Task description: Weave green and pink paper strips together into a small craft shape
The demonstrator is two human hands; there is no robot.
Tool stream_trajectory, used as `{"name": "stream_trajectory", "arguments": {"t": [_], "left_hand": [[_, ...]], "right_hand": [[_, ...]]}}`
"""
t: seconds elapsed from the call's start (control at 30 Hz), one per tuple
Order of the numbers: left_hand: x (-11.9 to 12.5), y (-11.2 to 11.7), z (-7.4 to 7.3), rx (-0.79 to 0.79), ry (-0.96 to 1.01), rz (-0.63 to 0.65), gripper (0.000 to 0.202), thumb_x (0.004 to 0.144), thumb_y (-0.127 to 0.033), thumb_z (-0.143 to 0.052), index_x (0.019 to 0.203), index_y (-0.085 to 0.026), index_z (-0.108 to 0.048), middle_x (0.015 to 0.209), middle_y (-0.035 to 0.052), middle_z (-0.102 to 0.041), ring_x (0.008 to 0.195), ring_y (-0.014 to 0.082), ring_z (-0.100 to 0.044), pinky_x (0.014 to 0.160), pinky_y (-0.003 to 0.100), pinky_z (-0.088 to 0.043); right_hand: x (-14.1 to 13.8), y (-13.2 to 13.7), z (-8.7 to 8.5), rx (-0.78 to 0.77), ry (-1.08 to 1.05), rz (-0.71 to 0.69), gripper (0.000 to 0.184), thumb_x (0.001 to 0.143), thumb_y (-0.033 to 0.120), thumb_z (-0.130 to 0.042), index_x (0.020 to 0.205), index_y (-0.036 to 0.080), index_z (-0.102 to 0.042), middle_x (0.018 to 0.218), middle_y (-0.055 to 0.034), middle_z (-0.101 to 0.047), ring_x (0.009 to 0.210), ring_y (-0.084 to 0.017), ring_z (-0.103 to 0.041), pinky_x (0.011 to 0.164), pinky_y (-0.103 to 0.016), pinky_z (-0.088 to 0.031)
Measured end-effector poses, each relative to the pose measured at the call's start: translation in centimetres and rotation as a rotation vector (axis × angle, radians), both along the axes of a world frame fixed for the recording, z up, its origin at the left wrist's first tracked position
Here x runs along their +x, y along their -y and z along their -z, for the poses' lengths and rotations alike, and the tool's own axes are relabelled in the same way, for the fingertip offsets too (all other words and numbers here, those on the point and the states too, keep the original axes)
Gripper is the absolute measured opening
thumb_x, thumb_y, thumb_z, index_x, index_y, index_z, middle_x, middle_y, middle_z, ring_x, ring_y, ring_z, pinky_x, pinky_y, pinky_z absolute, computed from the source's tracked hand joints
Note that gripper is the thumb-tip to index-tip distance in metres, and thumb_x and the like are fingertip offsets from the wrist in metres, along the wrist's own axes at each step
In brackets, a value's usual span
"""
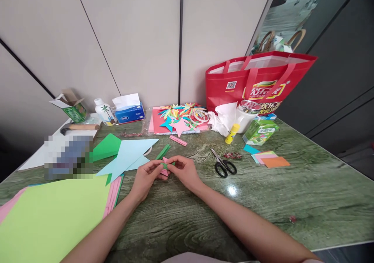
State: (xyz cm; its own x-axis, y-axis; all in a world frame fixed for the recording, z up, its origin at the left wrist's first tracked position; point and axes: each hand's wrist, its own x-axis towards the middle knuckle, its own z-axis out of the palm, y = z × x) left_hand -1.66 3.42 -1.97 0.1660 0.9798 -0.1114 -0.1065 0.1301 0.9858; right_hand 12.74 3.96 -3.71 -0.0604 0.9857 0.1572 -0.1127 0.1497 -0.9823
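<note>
Between my two hands, low over the middle of the table, is a small pink and green folded paper piece [164, 166]. My left hand [148, 174] pinches it from the left, with fingers curled beneath. From the other side my right hand [183, 171] grips it between thumb and forefinger. Just beyond my fingertips lie folded green paper strips [163, 152] and a pink strip [178, 140]. Left of my hands rests a large light blue paper star [128, 156] over green paper [106, 146]. Black-handled scissors [223, 165] lie to the right, blades pointing away.
Stacked coloured paper [55, 212] covers the near left. Along the back stand a tissue pack [128, 111], finished paper stars [179, 124], a glue stick [232, 133], a mug [247, 117], a green box [260, 131] and a red bag [228, 80]. Paper slips [276, 161] lie right.
</note>
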Motion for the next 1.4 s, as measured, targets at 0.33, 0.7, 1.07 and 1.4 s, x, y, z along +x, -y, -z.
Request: {"name": "stream_trajectory", "arguments": {"t": [0.33, 0.7, 1.07, 1.4], "left_hand": [[0.3, -0.2, 0.0, 0.023, -0.013, 0.020, 0.027, 0.067, -0.030, -0.068, 0.087, -0.012, -0.067, 0.066, 0.0037, -0.067, 0.055, 0.0136, -0.061, 0.056, 0.027, -0.054], [0.2, -0.3, 0.3, 0.020, 0.004, 0.073, 0.023, 0.068, -0.029, -0.068, 0.084, -0.012, -0.068, 0.066, 0.0031, -0.067, 0.055, 0.0132, -0.062, 0.057, 0.027, -0.054], [0.2, -0.3, 0.1, 0.016, 0.000, 0.126, 0.033, 0.062, -0.030, -0.072, 0.090, -0.013, -0.067, 0.064, 0.0019, -0.066, 0.059, 0.0158, -0.063, 0.060, 0.032, -0.057], [0.3, -0.5, 0.3, -0.020, 0.053, -0.003, 0.029, 0.060, -0.028, -0.073, 0.085, -0.013, -0.068, 0.074, 0.0018, -0.068, 0.061, 0.0136, -0.063, 0.058, 0.028, -0.058]], "right_hand": [[0.7, -0.1, 0.4, -0.016, -0.039, -0.003, 0.018, 0.061, 0.031, -0.070, 0.070, 0.017, -0.062, 0.066, -0.0010, -0.063, 0.057, -0.012, -0.056, 0.057, -0.026, -0.048], [1.0, 0.2, 0.1, 0.025, 0.019, -0.028, 0.017, 0.064, 0.030, -0.068, 0.073, 0.016, -0.063, 0.067, -0.0015, -0.063, 0.057, -0.013, -0.057, 0.055, -0.025, -0.046], [1.4, 0.2, 0.4, 0.104, 0.115, -0.054, 0.011, 0.069, 0.027, -0.064, 0.074, 0.017, -0.063, 0.074, -0.0024, -0.064, 0.059, -0.013, -0.057, 0.057, -0.026, -0.047], [2.7, 0.3, -0.1, 0.761, 0.671, -0.073, 0.029, 0.078, 0.007, -0.048, 0.097, 0.022, -0.062, 0.110, -0.0089, -0.052, 0.103, -0.019, -0.047, 0.083, -0.035, -0.045]]}}
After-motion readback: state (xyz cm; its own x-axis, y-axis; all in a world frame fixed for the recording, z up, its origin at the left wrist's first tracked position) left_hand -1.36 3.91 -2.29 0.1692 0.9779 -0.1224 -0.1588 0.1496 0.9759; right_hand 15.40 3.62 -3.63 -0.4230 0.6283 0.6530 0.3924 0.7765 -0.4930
